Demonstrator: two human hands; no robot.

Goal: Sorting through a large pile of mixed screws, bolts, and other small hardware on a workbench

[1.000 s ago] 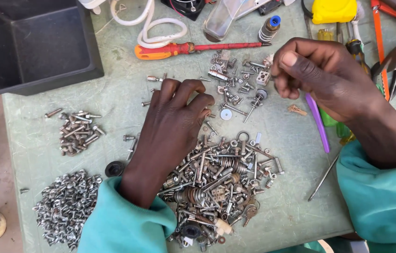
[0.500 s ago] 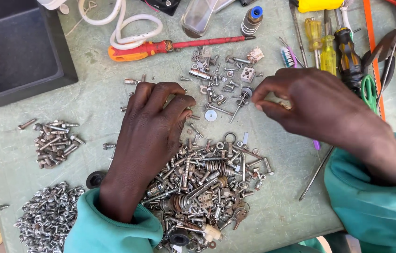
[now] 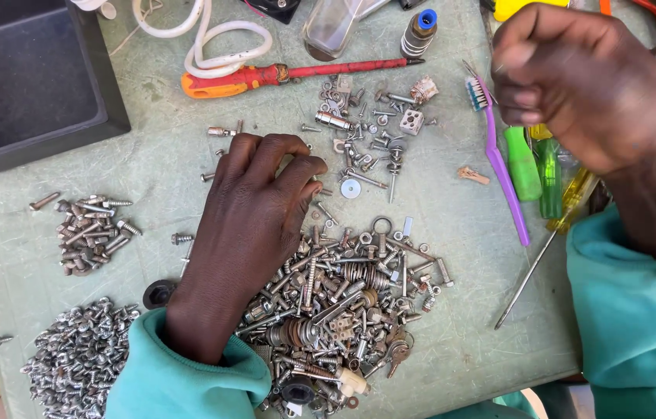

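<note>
Fingers (image 3: 297, 167) of left hand (image 3: 246, 233) curled, pressing down beside mixed hardware pile (image 3: 343, 302), apparently pinning small screws on green surface (image 3: 452, 341). Right hand (image 3: 588, 85) raised, fingers pinched closed; contents not discernible. Sorted screw heaps (image 3: 87, 233) kept apart at left.

Our left hand (image 3: 254, 209) lies palm-down, fingers (image 3: 297, 155) curled at the tips; our right hand (image 3: 584, 85) is raised, fingers bunched.
</note>
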